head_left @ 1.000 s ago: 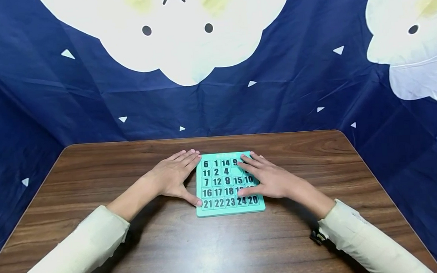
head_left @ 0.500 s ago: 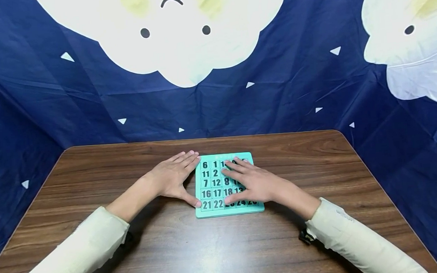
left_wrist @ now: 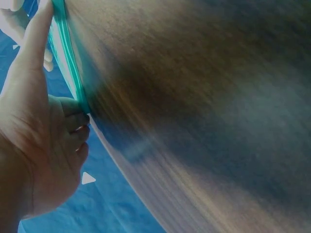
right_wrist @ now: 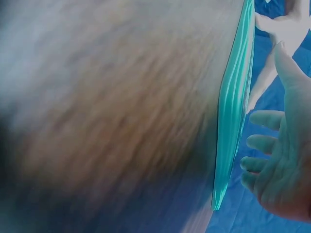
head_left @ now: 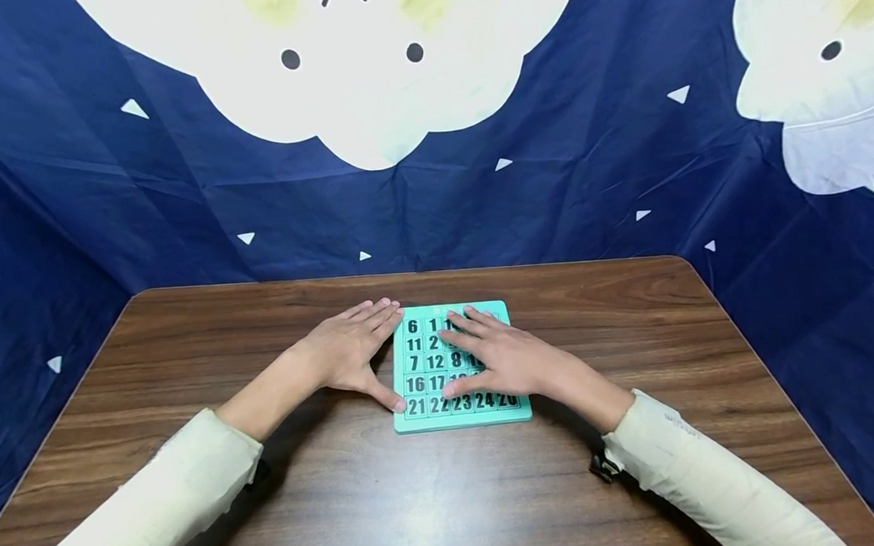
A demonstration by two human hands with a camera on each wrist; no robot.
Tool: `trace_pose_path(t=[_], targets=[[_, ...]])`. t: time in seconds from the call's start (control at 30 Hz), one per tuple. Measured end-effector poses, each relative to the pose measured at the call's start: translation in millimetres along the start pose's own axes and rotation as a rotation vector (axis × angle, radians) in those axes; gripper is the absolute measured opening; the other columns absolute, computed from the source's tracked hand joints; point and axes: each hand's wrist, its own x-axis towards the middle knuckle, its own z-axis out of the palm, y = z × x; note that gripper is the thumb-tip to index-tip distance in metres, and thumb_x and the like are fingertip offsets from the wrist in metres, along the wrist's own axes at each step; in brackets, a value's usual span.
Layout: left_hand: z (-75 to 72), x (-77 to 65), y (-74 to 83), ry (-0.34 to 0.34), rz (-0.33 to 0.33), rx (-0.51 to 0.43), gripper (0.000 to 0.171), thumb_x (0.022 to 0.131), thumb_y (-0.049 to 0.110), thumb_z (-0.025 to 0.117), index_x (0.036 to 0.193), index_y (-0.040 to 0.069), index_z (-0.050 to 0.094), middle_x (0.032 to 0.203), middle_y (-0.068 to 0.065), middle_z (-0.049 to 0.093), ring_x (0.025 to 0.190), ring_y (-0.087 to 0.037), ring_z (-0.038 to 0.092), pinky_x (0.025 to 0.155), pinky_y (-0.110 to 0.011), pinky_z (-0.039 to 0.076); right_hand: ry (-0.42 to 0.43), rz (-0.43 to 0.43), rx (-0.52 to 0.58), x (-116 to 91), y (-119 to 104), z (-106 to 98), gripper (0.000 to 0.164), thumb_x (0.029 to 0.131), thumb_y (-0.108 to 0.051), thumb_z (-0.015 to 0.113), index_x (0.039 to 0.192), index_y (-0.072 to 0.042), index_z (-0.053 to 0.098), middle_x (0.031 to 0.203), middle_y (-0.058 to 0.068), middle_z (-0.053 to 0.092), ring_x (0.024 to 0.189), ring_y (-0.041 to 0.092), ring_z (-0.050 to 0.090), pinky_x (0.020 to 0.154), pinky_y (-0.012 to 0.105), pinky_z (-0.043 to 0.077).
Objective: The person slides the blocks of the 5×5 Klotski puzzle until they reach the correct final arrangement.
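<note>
A turquoise sliding number puzzle (head_left: 461, 422) lies flat on the table, its black-numbered tiles set in a grid. My left hand (head_left: 348, 355) rests along its left side, thumb on the front left corner and fingertips at the back left corner. In the left wrist view those fingers (left_wrist: 70, 114) meet the turquoise edge. Over the right half of the puzzle, my right hand (head_left: 521, 358) is spread with fingers apart, covering several tiles. The right wrist view shows its fingers (right_wrist: 262, 144) a little off the puzzle's face, holding nothing.
The brown wood-grain table (head_left: 308, 498) extends on all sides of the puzzle. Behind it hangs a dark blue cloth (head_left: 200, 212) with white clouds and small triangles, which also covers both sides. A small black object (head_left: 604, 468) sits at the right cuff.
My right hand has moved left across the puzzle, from the right columns toward the middle ones, mostly in the first half second. The left hand stays at the left edge.
</note>
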Motion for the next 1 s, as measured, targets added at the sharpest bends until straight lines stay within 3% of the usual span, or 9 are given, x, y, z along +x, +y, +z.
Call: trace_pose_path(t=[0.13, 0.3, 0.8, 1.0], targets=[[-2.2, 0.5, -0.1, -0.012, -0.006, 0.011, 0.157, 0.072, 0.103, 0.071, 0.181, 0.003, 0.018, 0.190, -0.017, 0.017, 0.179, -0.032, 0.015, 0.146, -0.050, 0.014, -0.023, -0.031, 0.000, 5, -5, 0, 0.098, 0.102, -0.084, 0.058, 0.180, -0.030, 0.032, 0.192, 0.004, 0.011, 0.180, 0.033, 0.004, 0.143, 0.061, 0.017], [-2.8, 1.0, 0.4, -0.018, -0.008, 0.007, 0.158, 0.072, 0.103, 0.071, 0.181, 0.003, 0.017, 0.190, -0.017, 0.016, 0.179, -0.032, 0.014, 0.146, -0.050, 0.014, -0.020, -0.032, -0.006, 4, -7, -2, 0.099, 0.102, -0.084, 0.058, 0.179, -0.027, 0.034, 0.192, 0.003, 0.013, 0.180, 0.032, 0.006, 0.143, 0.060, 0.019], [-0.9, 2.2, 1.2, 0.007, 0.009, -0.001, 0.159, 0.070, 0.103, 0.072, 0.180, 0.002, 0.018, 0.190, -0.018, 0.017, 0.179, -0.033, 0.016, 0.146, -0.049, 0.014, -0.017, 0.057, -0.096, -31, 17, -18, 0.095, 0.102, -0.081, 0.060, 0.173, -0.018, 0.049, 0.189, 0.009, 0.027, 0.178, 0.038, 0.015, 0.142, 0.062, 0.022], [-1.7, 1.5, 1.3, -0.014, -0.003, 0.002, 0.160, 0.071, 0.104, 0.072, 0.181, 0.002, 0.017, 0.190, -0.018, 0.016, 0.179, -0.033, 0.015, 0.146, -0.050, 0.015, -0.014, 0.008, -0.083, -19, 6, -11, 0.100, 0.102, -0.082, 0.061, 0.177, -0.019, 0.041, 0.190, 0.007, 0.026, 0.178, 0.036, 0.019, 0.141, 0.060, 0.025]])
